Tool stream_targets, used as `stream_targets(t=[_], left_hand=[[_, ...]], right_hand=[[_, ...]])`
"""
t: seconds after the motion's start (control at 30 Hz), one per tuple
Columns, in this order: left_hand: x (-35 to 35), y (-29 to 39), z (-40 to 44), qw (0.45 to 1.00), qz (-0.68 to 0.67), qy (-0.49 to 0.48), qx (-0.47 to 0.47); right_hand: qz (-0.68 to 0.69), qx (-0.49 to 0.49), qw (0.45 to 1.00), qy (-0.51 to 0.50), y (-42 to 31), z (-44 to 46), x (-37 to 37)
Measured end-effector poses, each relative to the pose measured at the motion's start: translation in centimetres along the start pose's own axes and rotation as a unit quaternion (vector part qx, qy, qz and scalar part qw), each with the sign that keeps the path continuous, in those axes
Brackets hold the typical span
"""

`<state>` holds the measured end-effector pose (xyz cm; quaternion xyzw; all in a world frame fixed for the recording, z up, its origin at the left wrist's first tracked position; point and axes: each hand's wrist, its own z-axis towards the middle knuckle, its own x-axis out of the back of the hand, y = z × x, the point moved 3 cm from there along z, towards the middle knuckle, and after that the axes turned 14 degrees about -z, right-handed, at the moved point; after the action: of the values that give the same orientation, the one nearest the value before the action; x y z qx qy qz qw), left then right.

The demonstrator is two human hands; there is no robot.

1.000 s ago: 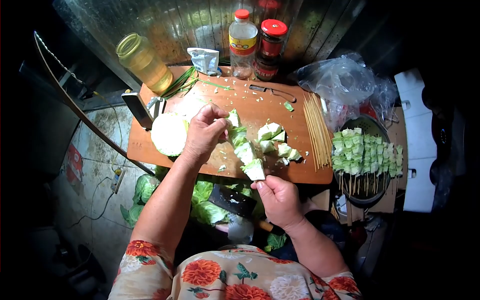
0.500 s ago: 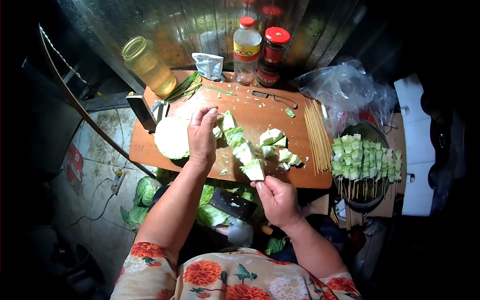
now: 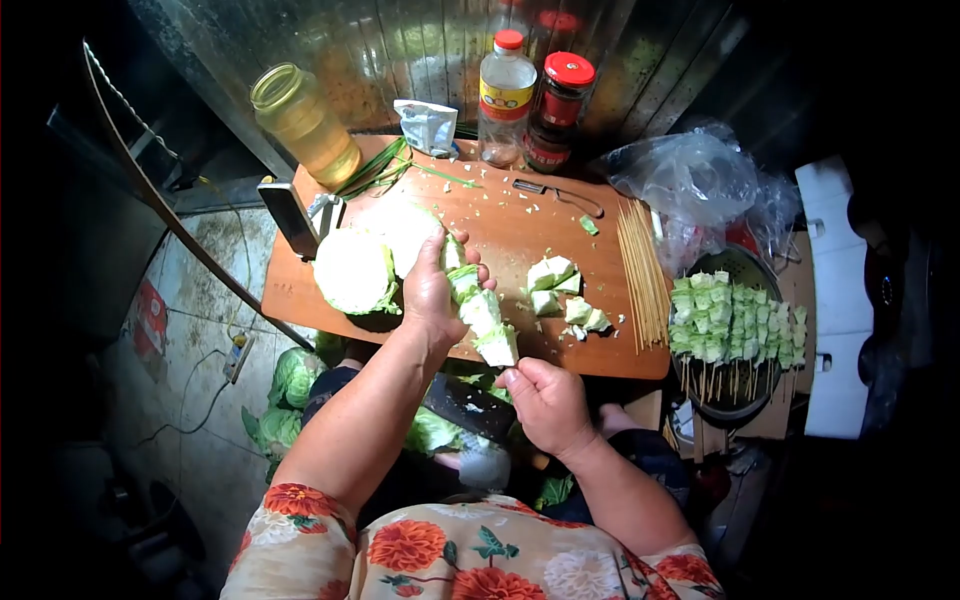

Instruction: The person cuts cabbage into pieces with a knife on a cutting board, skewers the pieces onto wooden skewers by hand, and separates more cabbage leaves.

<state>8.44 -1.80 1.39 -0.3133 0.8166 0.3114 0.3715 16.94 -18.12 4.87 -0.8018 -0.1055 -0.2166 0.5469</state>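
The bench (image 3: 530, 235) is reached over at its near edge by both forearms. To its right, filled sticks (image 3: 735, 318) are laid side by side over a dark bowl (image 3: 745, 262), and a cut cabbage (image 3: 352, 272) is set on the left. The left hand (image 3: 437, 290) is closed loosely round the upper leaves of the threaded stick (image 3: 485, 318); the right hand (image 3: 548, 408) is clamped, thumb against finger, on its lower end. The threaded stick is thus held slanting between the two, by the near edge of the bench. Pressure is best applied along its line, and twisting avoided. The leaves should be cupped rather than squeezed (layers like these are probably easily split). Bare sticks (image 3: 642, 275) are bundled at the right edge, and loose pieces (image 3: 550, 275) are heaped nearer the middle. The upper tip cannot be made out, so the left palm is best held aside from it.
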Motion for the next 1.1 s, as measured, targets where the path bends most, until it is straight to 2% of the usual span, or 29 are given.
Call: stream_targets(t=[0.07, 0.37, 0.57, 0.67, 1.1], left_hand=[[0.3, -0.3, 0.0, 1.0, 0.009, 0.005, -0.002], [1.7, -0.9, 0.1, 0.999, -0.004, 0.035, 0.018], [1.7, -1.2, -0.1, 0.999, 0.01, 0.041, 0.011], [1.6, -1.4, -0.1, 0.999, 0.007, 0.049, 0.008], [1.1, -1.9, -0.3, 0.997, 0.055, 0.056, -0.01]], right_hand=[[-0.029, 0.056, 0.996, 0.056, -0.4, -0.1, -0.1], [0.062, 0.015, 0.997, 0.03, 0.6, -0.2, -1.2], [0.056, -0.038, 0.998, 0.015, 0.2, -0.3, -1.1], [0.084, 0.003, 0.996, 0.043, 0.5, 0.0, -1.4], [0.091, -0.027, 0.995, 0.023, 1.1, 0.5, -1.4]])
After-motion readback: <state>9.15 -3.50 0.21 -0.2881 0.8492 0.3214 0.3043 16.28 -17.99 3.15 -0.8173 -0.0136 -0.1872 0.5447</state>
